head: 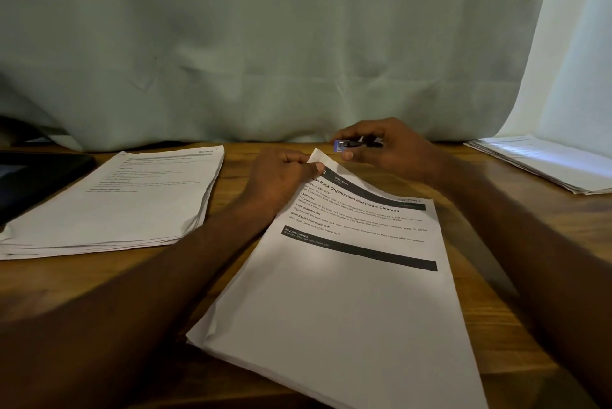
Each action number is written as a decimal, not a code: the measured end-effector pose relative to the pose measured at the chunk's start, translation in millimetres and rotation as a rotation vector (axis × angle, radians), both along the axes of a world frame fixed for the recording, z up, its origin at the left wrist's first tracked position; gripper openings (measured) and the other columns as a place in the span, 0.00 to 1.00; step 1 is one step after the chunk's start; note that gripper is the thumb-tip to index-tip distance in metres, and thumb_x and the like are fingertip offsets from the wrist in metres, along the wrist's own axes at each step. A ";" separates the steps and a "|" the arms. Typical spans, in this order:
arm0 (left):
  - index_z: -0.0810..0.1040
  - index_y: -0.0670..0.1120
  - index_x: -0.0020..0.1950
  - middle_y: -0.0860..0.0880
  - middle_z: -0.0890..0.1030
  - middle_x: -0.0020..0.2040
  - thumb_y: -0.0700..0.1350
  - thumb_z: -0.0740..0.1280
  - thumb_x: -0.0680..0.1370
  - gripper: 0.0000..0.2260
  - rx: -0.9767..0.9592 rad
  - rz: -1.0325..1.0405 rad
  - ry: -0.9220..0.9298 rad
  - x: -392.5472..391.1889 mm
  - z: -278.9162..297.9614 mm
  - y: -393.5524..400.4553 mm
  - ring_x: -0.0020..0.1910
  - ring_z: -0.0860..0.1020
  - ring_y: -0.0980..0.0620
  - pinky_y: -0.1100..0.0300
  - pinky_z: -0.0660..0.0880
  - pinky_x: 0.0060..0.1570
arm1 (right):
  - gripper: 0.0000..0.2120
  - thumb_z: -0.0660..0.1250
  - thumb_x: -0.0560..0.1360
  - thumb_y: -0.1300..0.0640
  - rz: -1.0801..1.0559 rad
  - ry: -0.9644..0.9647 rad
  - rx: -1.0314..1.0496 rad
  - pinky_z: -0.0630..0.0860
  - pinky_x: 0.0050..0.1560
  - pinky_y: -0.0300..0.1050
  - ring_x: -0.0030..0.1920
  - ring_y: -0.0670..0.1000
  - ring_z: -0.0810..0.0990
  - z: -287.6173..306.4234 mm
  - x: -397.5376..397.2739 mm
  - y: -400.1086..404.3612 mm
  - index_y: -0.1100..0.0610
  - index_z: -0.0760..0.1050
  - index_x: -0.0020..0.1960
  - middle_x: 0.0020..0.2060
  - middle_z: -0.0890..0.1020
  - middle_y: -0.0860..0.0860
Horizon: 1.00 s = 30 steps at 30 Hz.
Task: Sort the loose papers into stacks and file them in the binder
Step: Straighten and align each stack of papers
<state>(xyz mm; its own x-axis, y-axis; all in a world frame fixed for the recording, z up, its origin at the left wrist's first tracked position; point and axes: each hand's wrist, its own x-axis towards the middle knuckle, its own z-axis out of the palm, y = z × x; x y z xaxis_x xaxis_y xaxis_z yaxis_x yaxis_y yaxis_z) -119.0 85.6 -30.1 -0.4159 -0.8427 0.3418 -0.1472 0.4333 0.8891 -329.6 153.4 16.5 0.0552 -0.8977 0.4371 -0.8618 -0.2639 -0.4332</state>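
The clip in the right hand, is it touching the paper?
Cannot tell. In the head view the clip sits just above the paper corner lifted by the left hand; no clear gap or contact shows.

A middle stack [347, 292] is laid on the table [231, 170]. Left of it another stack [126, 203] is seen, right of it a third [543, 160]. Behind it a cloth [265, 44] is hung.

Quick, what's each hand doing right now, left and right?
Left hand: pinching the lifted top corner of the middle paper stack.
Right hand: gripping a small dark clip-like tool with a blue end, just above that corner.
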 end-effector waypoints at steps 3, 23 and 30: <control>0.88 0.47 0.50 0.51 0.87 0.42 0.46 0.74 0.78 0.05 -0.067 0.009 -0.002 -0.8 -1.3 0.8 0.38 0.85 0.56 0.68 0.78 0.35 | 0.21 0.73 0.76 0.48 0.072 0.000 0.022 0.73 0.54 0.33 0.57 0.46 0.79 -1.5 1.8 -1.1 0.50 0.79 0.68 0.61 0.83 0.47; 0.88 0.46 0.49 0.51 0.87 0.40 0.47 0.74 0.77 0.05 -0.171 0.075 -0.015 -2.6 -5.4 -2.4 0.37 0.85 0.55 0.57 0.82 0.41 | 0.18 0.73 0.76 0.48 0.119 -0.026 0.063 0.78 0.54 0.41 0.53 0.44 0.82 -16.5 10.2 -12.4 0.47 0.81 0.65 0.54 0.85 0.41; 0.88 0.47 0.47 0.52 0.87 0.39 0.49 0.76 0.76 0.06 -0.229 0.166 -0.059 -6.9 -7.5 0.0 0.36 0.83 0.57 0.58 0.81 0.40 | 0.14 0.74 0.75 0.47 0.073 -0.041 0.066 0.72 0.48 0.35 0.49 0.40 0.81 -18.2 12.6 -14.2 0.49 0.83 0.60 0.49 0.85 0.41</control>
